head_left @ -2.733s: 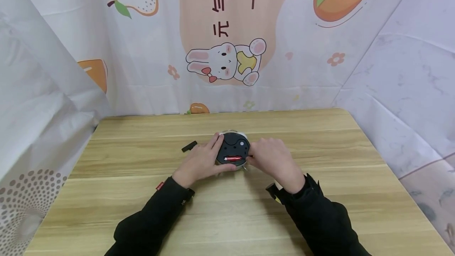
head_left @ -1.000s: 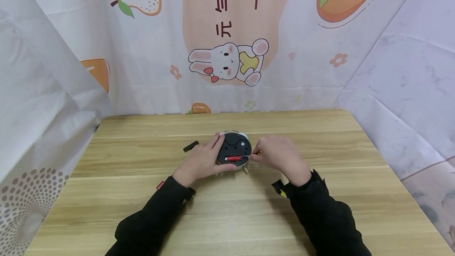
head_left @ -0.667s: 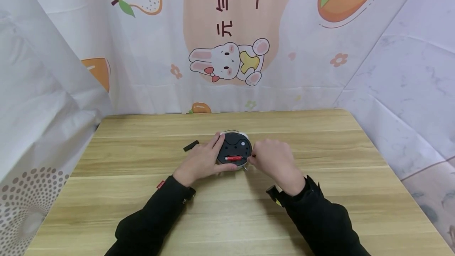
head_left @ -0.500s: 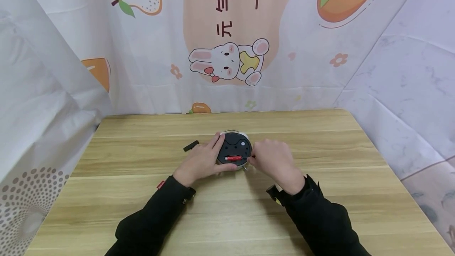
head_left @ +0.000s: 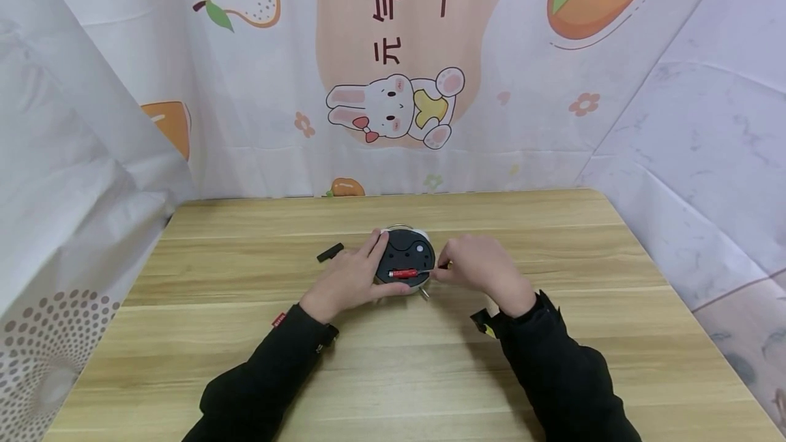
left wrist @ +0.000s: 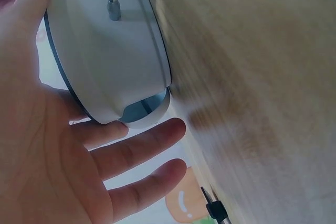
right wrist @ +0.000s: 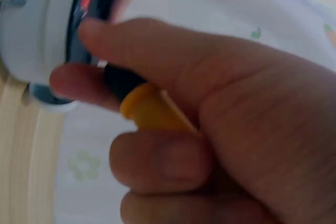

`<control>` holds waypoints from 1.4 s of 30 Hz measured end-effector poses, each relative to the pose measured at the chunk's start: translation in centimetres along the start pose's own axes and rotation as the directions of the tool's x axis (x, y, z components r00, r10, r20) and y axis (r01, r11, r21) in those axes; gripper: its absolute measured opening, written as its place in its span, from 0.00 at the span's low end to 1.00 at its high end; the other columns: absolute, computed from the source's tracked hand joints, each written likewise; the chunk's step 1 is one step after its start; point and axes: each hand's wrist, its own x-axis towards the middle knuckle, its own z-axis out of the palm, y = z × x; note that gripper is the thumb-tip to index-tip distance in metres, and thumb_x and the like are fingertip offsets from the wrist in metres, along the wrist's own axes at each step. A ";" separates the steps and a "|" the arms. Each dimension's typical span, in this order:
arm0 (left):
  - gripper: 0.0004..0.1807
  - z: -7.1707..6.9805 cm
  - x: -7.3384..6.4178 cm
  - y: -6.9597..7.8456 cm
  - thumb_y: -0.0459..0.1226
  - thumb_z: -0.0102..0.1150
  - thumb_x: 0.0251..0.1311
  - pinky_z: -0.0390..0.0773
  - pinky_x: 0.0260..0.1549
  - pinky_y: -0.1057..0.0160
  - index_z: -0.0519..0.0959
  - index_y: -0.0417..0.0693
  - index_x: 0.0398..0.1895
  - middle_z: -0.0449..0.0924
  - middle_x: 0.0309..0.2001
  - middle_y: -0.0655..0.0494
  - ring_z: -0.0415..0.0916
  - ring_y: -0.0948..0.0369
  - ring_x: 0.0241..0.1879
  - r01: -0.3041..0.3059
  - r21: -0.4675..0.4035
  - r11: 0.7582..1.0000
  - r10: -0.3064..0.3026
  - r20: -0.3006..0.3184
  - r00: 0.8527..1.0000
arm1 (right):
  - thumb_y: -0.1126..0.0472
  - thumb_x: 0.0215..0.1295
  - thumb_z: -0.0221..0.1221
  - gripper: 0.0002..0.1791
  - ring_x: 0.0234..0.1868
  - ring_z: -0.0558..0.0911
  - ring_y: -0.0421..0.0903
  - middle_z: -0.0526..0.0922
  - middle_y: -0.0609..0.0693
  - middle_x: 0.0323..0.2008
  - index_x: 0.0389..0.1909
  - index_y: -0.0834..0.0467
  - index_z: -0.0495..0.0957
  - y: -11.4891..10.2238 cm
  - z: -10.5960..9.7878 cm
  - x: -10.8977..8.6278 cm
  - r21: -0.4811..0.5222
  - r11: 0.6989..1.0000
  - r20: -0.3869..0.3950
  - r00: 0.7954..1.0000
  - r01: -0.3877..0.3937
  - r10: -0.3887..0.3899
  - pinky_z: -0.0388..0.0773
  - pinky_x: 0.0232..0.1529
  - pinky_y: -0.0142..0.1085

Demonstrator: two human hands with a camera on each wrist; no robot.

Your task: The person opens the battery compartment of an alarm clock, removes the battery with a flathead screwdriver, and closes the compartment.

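Observation:
A round alarm clock (head_left: 402, 244) lies face down, its black back up. A red battery (head_left: 402, 273) sits in the uncovered compartment. My left hand (head_left: 346, 278) grips the clock's left side, thumb along the near rim and fingers at the far rim; the left wrist view shows its white side wall (left wrist: 105, 45). My right hand (head_left: 482, 268) holds a screwdriver with a yellow and black handle (right wrist: 155, 111). Its thin shaft (head_left: 425, 271) reaches to the battery's right end in the head view; the tip's exact contact is too small to tell.
A small black strip (head_left: 330, 252) lies on the wooden table (head_left: 393, 374), just left of my left hand. A white printed curtain (head_left: 264, 121) hangs behind the table's far edge. Pale cloth (head_left: 694, 135) hangs at the right side.
My right hand leaned in against the clock half a second ago; now it is turned and drawn slightly right, showing the screwdriver shaft. My left hand and the clock have stayed in place.

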 end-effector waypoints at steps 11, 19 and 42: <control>0.61 -0.1 0.1 0.0 0.75 0.51 0.57 0.74 0.59 0.51 0.52 0.41 0.81 0.52 0.78 0.40 0.73 0.46 0.65 0.010 -0.007 1.000 -0.010 0.005 1.000 | 0.56 0.65 0.69 0.06 0.26 0.75 0.35 0.86 0.35 0.30 0.29 0.50 0.91 4.1 1.0 1.6 0.317 0.932 0.075 0.975 0.175 -0.209 0.71 0.28 0.32; 0.62 -0.1 0.1 -0.2 0.76 0.50 0.56 0.76 0.56 0.52 0.51 0.43 0.81 0.51 0.79 0.41 0.77 0.46 0.60 0.032 -0.016 0.999 -0.032 0.018 0.999 | 0.54 0.68 0.67 0.08 0.26 0.75 0.39 0.87 0.40 0.30 0.34 0.52 0.92 5.7 2.0 2.5 0.446 0.863 0.076 0.950 0.238 -0.301 0.68 0.27 0.30; 0.63 -0.4 -0.1 0.0 0.77 0.48 0.56 0.72 0.61 0.51 0.50 0.44 0.82 0.49 0.80 0.42 0.70 0.45 0.67 0.057 -0.035 0.998 -0.055 0.042 0.998 | 0.52 0.68 0.67 0.10 0.28 0.77 0.39 0.89 0.44 0.34 0.36 0.52 0.92 6.0 2.1 2.4 0.490 0.846 0.087 0.954 0.208 -0.285 0.73 0.31 0.32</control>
